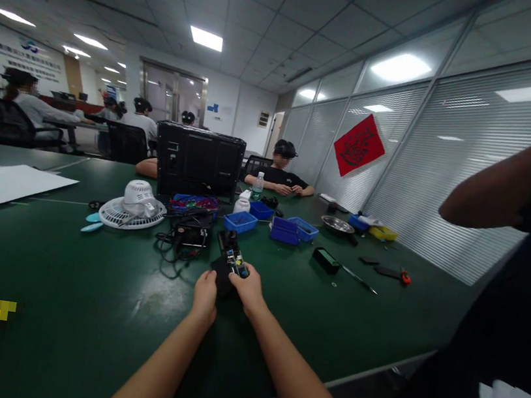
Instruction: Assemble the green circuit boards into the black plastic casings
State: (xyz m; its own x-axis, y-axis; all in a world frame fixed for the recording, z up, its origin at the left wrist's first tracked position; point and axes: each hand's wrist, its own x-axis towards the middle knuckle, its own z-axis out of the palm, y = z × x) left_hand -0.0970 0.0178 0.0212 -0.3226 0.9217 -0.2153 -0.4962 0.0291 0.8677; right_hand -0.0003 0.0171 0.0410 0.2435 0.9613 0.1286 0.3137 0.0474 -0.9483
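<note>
My left hand (pixel 206 293) has its fingers closed on a flat black plastic part (pixel 222 275). My right hand (pixel 249 287) grips a long black device (pixel 233 251) by its near end, with the thumb on top. Along the device's open upper side a circuit board with small coloured components shows. The two black pieces touch or overlap between my hands, just above the green table; whether they are joined I cannot tell. My fingertips underneath are hidden.
Beyond my hands stand a black power unit with tangled cables (pixel 191 236), blue bins (pixel 240 221) and a white fan (pixel 133 210). A screwdriver (pixel 358 278), black box (pixel 326 260) and red-handled tool (pixel 404 277) lie right. A person (pixel 516 274) stands close at right; another (pixel 281 173) sits opposite.
</note>
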